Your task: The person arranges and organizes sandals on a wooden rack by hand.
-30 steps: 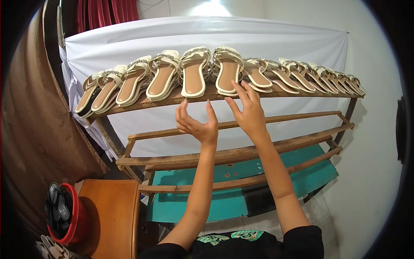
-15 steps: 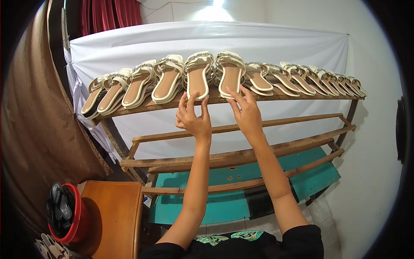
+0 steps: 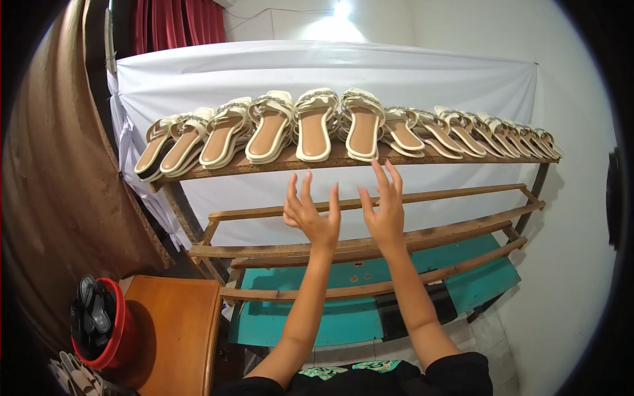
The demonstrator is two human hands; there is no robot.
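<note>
Both hands are raised just below the top plank of a wooden rack, empty and with fingers apart. My left hand is beneath a cream sandal with a tan insole. Close under the neighbouring sandal is my right hand, its fingertips near the sandal's heel end but not gripping it. Several more cream sandals with braided straps stand in a row on the top plank, toes away from me, some of them stacked.
Lower wooden rails cross in front of a teal surface. At the lower left are a brown wooden table and a red bucket of black sandals. A white cloth hangs behind the rack.
Both hands have let go of the two middle sandals and moved down, away from the plank. The view has shifted slightly, and the sandals remain on the plank.
</note>
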